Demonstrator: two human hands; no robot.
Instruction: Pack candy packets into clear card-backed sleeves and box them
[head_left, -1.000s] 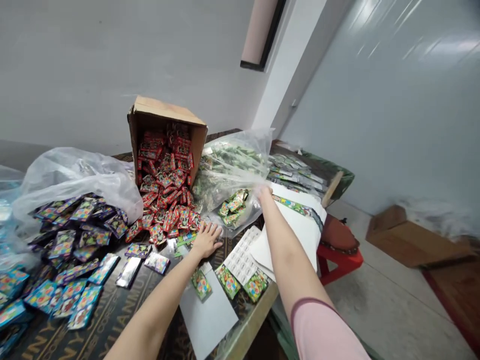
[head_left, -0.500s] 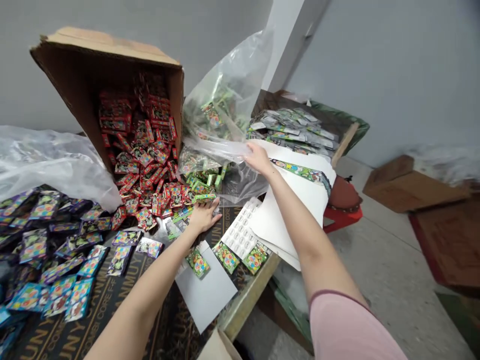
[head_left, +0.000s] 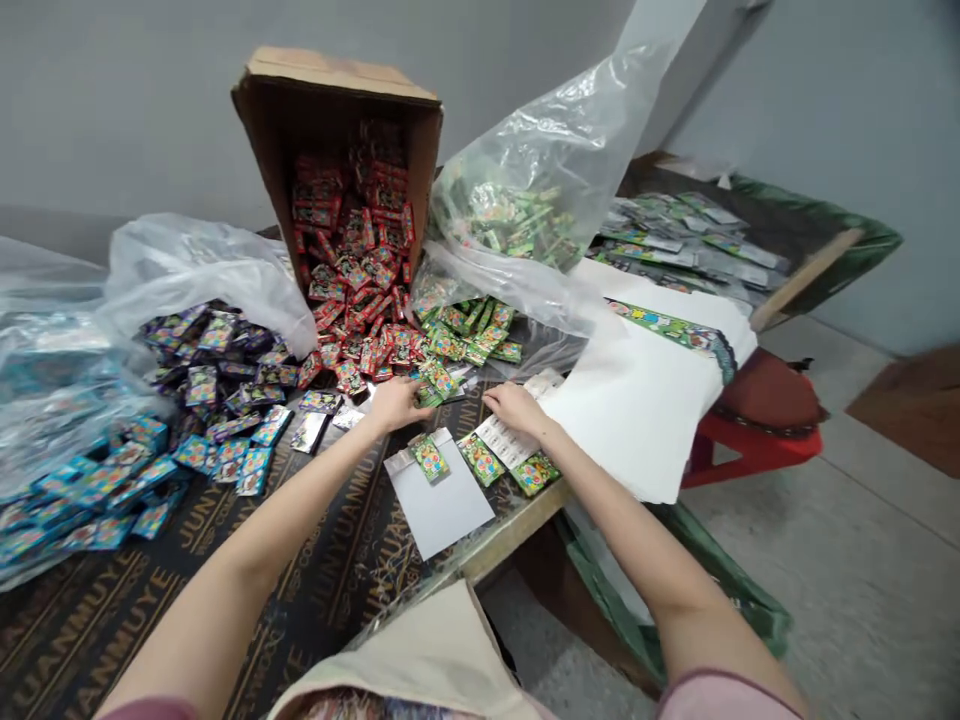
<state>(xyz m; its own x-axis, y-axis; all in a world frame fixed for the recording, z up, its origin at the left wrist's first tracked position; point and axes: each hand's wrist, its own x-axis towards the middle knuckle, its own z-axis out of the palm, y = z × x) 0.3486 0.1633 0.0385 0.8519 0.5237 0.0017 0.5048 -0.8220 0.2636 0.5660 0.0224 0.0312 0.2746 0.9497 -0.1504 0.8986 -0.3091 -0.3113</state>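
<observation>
Green packets [head_left: 439, 378] touch left hand [head_left: 396, 404]; tabletop [head_left: 315, 570] reads "JUNYUANMUYE".

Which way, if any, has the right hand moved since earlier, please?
Yes: the right hand has come from the clear bag toward the table's front edge.

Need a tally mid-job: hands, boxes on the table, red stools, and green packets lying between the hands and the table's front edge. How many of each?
Hands: 2
Green packets: 3
Box: 1
Red stool: 1
Total: 7
</observation>
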